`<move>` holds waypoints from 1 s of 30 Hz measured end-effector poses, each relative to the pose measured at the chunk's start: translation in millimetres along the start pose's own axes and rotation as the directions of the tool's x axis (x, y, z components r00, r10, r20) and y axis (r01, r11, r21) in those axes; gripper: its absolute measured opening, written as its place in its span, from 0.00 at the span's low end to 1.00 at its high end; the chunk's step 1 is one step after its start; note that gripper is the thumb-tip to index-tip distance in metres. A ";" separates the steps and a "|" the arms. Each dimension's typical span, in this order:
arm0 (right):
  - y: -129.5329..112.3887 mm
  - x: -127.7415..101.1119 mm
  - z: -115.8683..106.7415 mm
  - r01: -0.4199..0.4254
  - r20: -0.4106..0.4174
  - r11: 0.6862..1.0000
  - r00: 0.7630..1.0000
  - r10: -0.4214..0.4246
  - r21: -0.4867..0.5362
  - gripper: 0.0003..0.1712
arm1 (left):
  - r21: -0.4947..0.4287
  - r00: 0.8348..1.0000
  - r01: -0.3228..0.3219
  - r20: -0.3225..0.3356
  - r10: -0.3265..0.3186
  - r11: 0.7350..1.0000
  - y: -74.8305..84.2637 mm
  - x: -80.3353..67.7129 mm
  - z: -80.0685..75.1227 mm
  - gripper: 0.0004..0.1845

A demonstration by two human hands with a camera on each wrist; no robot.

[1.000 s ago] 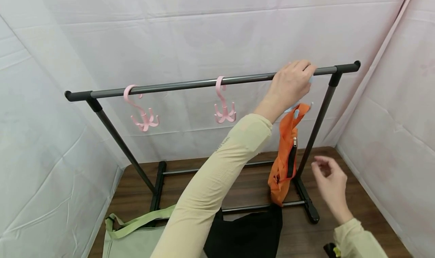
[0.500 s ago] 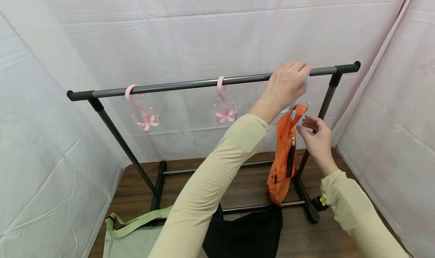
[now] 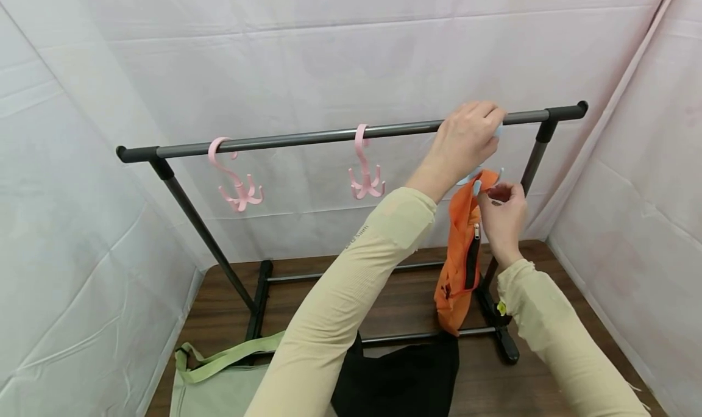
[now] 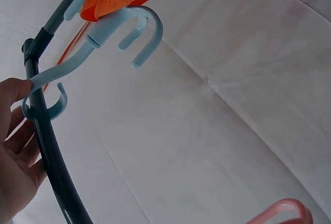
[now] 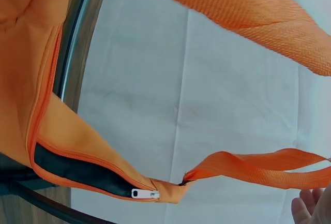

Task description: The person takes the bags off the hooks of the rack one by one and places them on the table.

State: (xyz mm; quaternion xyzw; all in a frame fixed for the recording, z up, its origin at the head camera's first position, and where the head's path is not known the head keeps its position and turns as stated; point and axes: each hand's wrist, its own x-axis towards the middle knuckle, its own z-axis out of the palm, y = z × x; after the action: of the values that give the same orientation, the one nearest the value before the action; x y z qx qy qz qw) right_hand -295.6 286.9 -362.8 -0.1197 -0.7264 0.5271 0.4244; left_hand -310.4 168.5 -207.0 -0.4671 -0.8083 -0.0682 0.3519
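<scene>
My left hand (image 3: 466, 139) grips the top of a light-blue multi-prong hook (image 4: 67, 69) on the dark clothes rail (image 4: 54, 157); its thumb lies on the hook's stem, fingers behind the rail. From a prong hangs an orange sling bag (image 3: 457, 270) by its strap (image 5: 243, 169), with a dark zipped pocket facing forward. My right hand (image 3: 503, 219) is at this strap just below the hook, fingers and thumb curled in at its edge. The right wrist view catches only its fingertips (image 5: 305, 206) beside the strap; the thumb is out of that view.
Two pink hooks (image 3: 238, 182) hang on the rail further left, one near its middle. A pale green bag (image 3: 214, 392) with a green strap and a black bag (image 3: 397, 374) lie at the front. The rack's black foot (image 3: 507, 344) stands on the wood-look floor (image 3: 537, 380).
My right hand has risen from low right up and inward to the orange strap below the blue hook. The left hand keeps its grip at the rail.
</scene>
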 end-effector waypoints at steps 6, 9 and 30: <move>-0.8 3.9 3.0 0.013 0.015 0.997 1.000 -0.012 -0.076 0.18 | -0.008 1.000 0.005 0.003 -0.005 1.000 0.4 -0.2 -1.3 0.14; 1.7 6.3 1.5 0.029 0.002 0.997 1.000 -0.029 -0.076 0.08 | -0.018 1.000 0.000 -0.008 0.000 1.000 0.6 -0.2 -1.2 0.14; -30.9 38.5 -46.0 0.510 0.006 0.841 0.856 -0.518 -0.178 0.09 | -0.023 0.999 0.022 0.025 -0.021 0.999 -4.4 0.9 1.1 0.17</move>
State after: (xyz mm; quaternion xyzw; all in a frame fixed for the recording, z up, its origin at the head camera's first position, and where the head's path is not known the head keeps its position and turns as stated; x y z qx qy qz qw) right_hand -276.5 328.6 -313.3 0.0319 -0.7657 0.3264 0.5533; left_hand -314.7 167.1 -206.3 -0.4631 -0.8168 -0.0756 0.3357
